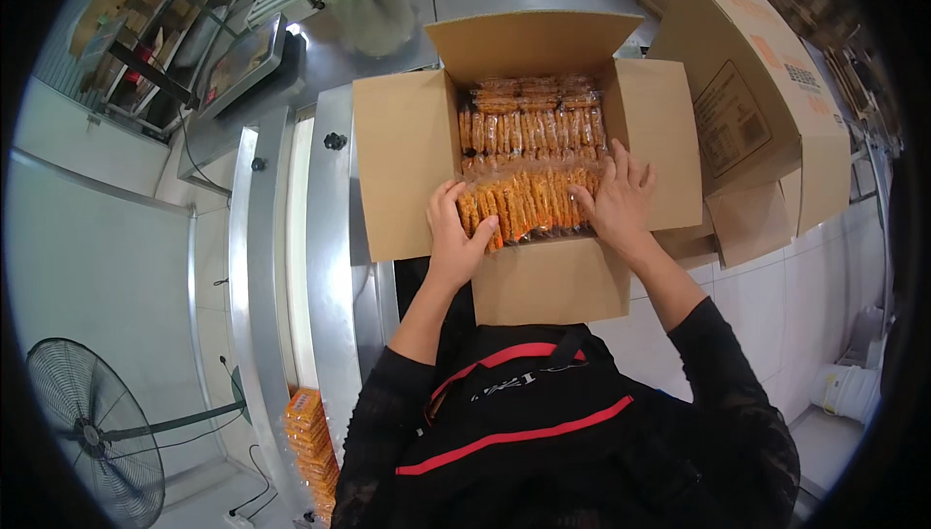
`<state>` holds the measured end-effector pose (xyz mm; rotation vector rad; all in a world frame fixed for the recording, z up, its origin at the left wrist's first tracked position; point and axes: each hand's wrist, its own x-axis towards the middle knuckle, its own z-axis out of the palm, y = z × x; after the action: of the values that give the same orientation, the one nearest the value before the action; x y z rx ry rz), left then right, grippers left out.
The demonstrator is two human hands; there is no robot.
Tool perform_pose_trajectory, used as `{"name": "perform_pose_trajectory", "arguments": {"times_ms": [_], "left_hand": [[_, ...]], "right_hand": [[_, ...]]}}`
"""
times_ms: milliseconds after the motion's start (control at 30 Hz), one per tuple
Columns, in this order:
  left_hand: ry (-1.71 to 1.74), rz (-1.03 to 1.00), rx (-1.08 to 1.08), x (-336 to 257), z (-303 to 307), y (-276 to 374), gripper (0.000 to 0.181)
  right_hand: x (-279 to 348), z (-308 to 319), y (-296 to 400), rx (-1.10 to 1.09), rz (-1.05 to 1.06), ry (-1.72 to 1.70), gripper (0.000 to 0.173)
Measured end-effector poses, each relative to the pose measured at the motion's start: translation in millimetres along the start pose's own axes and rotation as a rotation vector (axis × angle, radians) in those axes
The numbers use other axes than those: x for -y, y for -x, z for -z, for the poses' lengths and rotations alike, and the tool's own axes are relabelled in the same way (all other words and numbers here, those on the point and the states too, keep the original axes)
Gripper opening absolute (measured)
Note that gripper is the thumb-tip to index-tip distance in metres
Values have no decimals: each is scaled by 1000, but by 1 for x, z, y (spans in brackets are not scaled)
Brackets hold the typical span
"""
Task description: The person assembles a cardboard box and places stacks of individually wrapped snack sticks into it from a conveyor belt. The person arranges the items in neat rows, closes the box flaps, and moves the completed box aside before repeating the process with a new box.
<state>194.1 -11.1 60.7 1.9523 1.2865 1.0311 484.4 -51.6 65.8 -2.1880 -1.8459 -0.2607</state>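
An open cardboard box stands before me, its flaps folded outward. Inside, clear-wrapped orange-brown snack packets stand on edge in rows. My left hand grips the left end of the front row of packets, thumb on the near side. At that row's right end is my right hand, its thumb on the packets and its fingers spread by the box's right wall. Both hands hold the row between them. Whether its underside rests on packets below is hidden.
On the left runs a steel-edged conveyor with stacked snack packets at its near end. A scale stands at the upper left, a fan at the lower left. A large carton is right of the box.
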Motion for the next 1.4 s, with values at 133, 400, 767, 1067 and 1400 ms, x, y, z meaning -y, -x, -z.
{"name": "perform_pose_trajectory", "arguments": {"times_ms": [133, 400, 767, 1067, 1400], "left_hand": [[-136, 111, 36, -7, 0, 6, 76], [470, 411, 4, -7, 41, 12, 60], [641, 566, -633, -45, 155, 137, 65], [245, 456, -735, -46, 211, 257, 85], [-1052, 1563, -187, -39, 312, 484, 116]], "right_hand": [[24, 24, -8, -238, 184, -250, 89], [109, 25, -65, 450, 768, -362, 77], [176, 27, -22, 147, 718, -555, 76], [396, 41, 80, 1183, 649, -1408, 51], [520, -27, 179, 938, 1427, -799, 92]]}}
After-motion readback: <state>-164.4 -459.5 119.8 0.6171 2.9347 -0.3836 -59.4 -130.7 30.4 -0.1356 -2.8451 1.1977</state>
